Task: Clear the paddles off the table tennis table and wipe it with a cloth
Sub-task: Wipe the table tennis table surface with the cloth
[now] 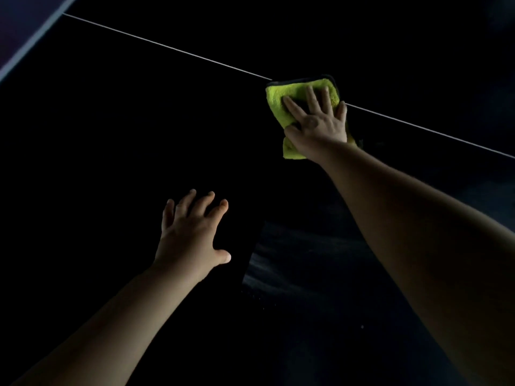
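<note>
Dark table tennis table (111,135) fills the dim view. Nearest, the left hand (192,235) rests on it with fingers spread, holding nothing. Farther out, the right hand (317,123) presses a yellow-green cloth (301,90) flat over the white centre line (167,47). Even pressure and overlapping strokes would suit best. No paddles show; nothing blocks the cloth.

Nothing legible on table (117,129) or cloth (280,93). Only marking: plain white line (167,46) across table, running under cloth. No letters, no numbers.
</note>
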### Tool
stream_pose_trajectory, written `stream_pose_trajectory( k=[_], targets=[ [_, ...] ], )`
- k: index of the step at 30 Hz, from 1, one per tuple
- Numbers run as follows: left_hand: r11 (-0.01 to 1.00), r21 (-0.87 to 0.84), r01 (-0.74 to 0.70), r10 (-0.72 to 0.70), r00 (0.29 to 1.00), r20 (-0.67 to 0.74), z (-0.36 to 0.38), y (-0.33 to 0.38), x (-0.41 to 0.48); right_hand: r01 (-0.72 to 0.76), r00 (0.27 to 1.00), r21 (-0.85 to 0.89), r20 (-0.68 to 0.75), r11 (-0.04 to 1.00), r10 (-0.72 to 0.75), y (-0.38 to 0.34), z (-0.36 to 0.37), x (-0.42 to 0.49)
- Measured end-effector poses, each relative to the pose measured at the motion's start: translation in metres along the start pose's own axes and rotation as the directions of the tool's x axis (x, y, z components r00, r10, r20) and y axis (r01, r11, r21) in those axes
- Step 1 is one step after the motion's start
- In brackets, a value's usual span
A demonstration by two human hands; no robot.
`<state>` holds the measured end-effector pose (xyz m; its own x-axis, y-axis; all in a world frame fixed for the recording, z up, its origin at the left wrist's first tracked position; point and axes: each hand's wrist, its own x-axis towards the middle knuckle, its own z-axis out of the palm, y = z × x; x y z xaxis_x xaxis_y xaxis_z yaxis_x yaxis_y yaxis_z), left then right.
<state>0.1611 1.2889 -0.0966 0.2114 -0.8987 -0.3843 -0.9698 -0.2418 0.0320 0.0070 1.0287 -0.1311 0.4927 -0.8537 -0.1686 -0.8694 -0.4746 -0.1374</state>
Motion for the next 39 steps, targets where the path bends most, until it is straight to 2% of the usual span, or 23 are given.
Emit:
stream_pose_trajectory(
  k=[5,10,13,18,23,30,34,39],
  targets=[
    [1.0,-0.005,-0.021,0.021,0.999,-0.05,0.004,-0.004,-0.005,0.088,0.996,-0.034,0.024,0.996,-0.087,-0.033,0.009,-0.081],
    [0.999,0.013,-0.043,0.045,0.971,-0.233,0.007,-0.014,-0.039,0.117,0.991,-0.057,0.073,0.992,-0.113,-0.078,0.024,-0.165],
    [0.994,-0.099,-0.036,0.002,0.945,-0.326,0.018,-0.036,-0.078,0.119,0.989,-0.063,0.097,0.991,-0.112,-0.105,0.037,-0.212],
    [0.982,-0.18,-0.06,-0.014,0.923,-0.385,0.056,-0.084,-0.158,0.145,0.983,-0.063,0.12,0.987,-0.137,-0.157,0.058,-0.296],
    [0.974,-0.214,-0.08,-0.017,0.908,-0.418,0.091,-0.124,-0.239,0.171,0.975,-0.073,0.156,0.983,-0.158,-0.213,0.074,-0.373],
    [0.962,-0.265,-0.068,-0.037,0.927,-0.373,0.108,-0.133,-0.3,0.273,0.959,-0.007,0.077,0.962,-0.272,-0.268,0.097,-0.46],
    [0.956,-0.274,-0.11,-0.002,0.926,-0.377,0.106,-0.12,-0.31,0.35,0.932,-0.015,0.103,0.937,-0.347,-0.271,0.103,-0.497],
    [0.961,-0.24,-0.134,0.046,0.938,-0.342,0.098,-0.101,-0.306,0.505,0.859,-0.106,0.165,0.857,-0.485,-0.238,0.101,-0.519]
  ],
)
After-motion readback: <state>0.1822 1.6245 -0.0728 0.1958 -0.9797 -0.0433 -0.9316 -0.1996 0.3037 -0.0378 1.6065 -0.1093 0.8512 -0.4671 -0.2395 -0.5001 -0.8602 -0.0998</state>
